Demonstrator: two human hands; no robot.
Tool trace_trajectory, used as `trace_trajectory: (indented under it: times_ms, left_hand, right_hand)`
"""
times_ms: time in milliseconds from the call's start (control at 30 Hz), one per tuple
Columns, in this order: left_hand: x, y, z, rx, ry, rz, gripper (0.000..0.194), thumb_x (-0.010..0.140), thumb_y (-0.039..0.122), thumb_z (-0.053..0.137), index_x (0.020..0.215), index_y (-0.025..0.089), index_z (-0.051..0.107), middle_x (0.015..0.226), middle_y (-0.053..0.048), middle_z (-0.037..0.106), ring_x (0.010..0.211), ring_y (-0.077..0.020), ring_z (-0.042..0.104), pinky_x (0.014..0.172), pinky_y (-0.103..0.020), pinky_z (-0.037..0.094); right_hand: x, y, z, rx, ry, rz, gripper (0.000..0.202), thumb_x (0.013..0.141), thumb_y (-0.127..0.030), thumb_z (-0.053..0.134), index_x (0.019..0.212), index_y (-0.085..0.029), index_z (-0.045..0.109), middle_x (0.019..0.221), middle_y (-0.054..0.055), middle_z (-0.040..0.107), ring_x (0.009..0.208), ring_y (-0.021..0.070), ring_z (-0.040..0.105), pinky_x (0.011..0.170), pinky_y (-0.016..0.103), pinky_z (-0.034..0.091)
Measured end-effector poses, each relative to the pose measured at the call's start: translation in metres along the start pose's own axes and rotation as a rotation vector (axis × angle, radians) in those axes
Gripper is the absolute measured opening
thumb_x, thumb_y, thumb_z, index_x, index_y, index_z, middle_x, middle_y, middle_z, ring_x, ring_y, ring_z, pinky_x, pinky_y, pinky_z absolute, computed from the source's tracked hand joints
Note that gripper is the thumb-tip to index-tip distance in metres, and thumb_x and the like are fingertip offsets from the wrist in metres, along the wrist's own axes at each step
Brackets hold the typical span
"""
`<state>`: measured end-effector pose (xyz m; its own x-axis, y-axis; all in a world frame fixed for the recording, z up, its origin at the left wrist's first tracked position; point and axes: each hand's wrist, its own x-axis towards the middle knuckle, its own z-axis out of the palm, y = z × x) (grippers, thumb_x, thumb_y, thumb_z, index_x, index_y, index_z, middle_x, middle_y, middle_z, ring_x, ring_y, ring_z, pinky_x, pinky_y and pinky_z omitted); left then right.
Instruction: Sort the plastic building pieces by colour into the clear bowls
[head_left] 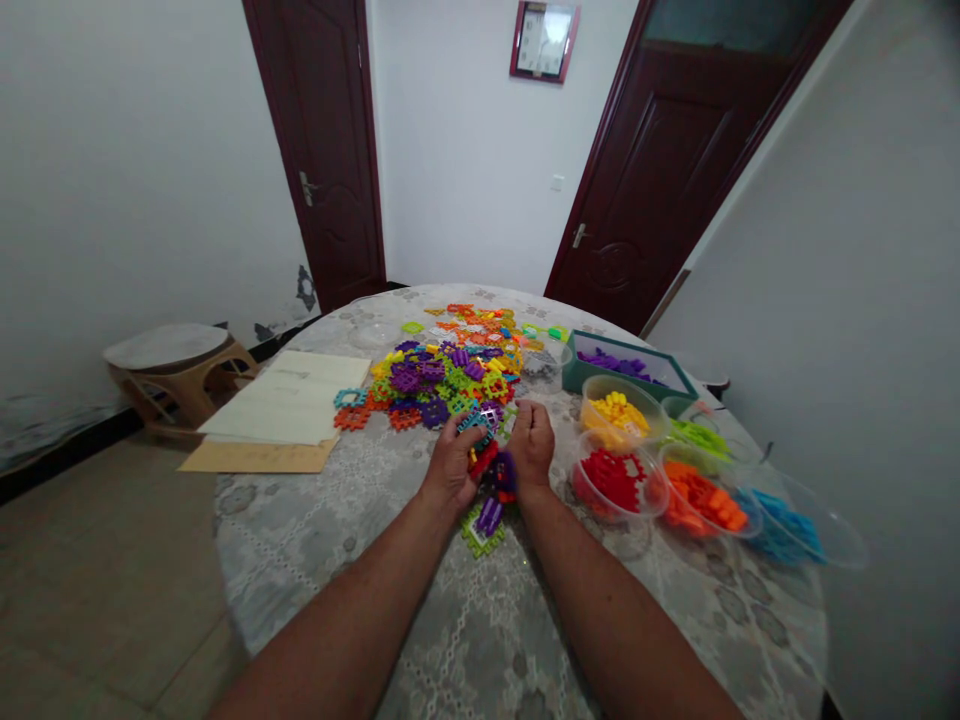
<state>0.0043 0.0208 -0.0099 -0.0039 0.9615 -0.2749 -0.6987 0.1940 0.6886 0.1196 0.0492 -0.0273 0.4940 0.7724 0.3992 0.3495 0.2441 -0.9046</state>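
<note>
The cluster of plastic pieces (484, 460) is seen with its long axis running roughly away from the wearer, a teal piece (474, 428) at the far end and a green square piece (480, 541) at the near end. The purple piece (490, 516) is slanted, its far end to the right. The teal and red parts are clamped between the thumb and curled fingers of the left hand (452, 462). The right hand (531, 447) is held partly curled beside the dark purple part; whether it is closed on anything cannot be told. The cluster is positioned between both hands, above the patterned bench (337, 560).
</note>
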Motion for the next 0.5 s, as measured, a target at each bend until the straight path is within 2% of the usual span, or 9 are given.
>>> trace_trajectory:
  times_ms: [200, 367, 500]
  left_hand:
    - [0.000, -0.003, 0.001, 0.035, 0.007, 0.031, 0.059, 0.061, 0.023, 0.090, 0.112, 0.024, 0.061, 0.087, 0.003, 0.069, 0.065, -0.0124, 0.065, 0.053, -0.022, 0.055]
    - [0.004, 0.002, -0.002, 0.018, -0.003, 0.031, 0.055, 0.063, 0.022, 0.088, 0.110, 0.023, 0.060, 0.086, 0.003, 0.069, 0.067, -0.0129, 0.067, 0.059, -0.025, 0.060]
    - [0.010, 0.010, -0.008, 0.035, -0.016, 0.030, 0.057, 0.064, 0.021, 0.088, 0.113, 0.024, 0.061, 0.084, 0.004, 0.069, 0.062, -0.0124, 0.065, 0.055, -0.026, 0.060]
  right_hand:
    - [-0.001, -0.005, -0.003, -0.001, 0.006, 0.020, 0.044, 0.103, -0.054, 0.040, 0.106, -0.021, 0.069, 0.102, 0.006, 0.074, 0.097, 0.0220, 0.064, 0.089, 0.032, 0.047]
    - [0.004, -0.003, -0.004, 0.137, -0.035, 0.146, 0.040, 0.094, -0.046, 0.045, 0.109, -0.019, 0.071, 0.078, -0.002, 0.061, 0.072, 0.0188, 0.056, 0.068, 0.029, 0.045]
    - [0.004, 0.001, -0.003, 0.274, -0.086, 0.205, 0.046, 0.087, -0.039, 0.048, 0.121, -0.017, 0.070, 0.077, -0.003, 0.060, 0.066, 0.0168, 0.054, 0.060, 0.026, 0.043]
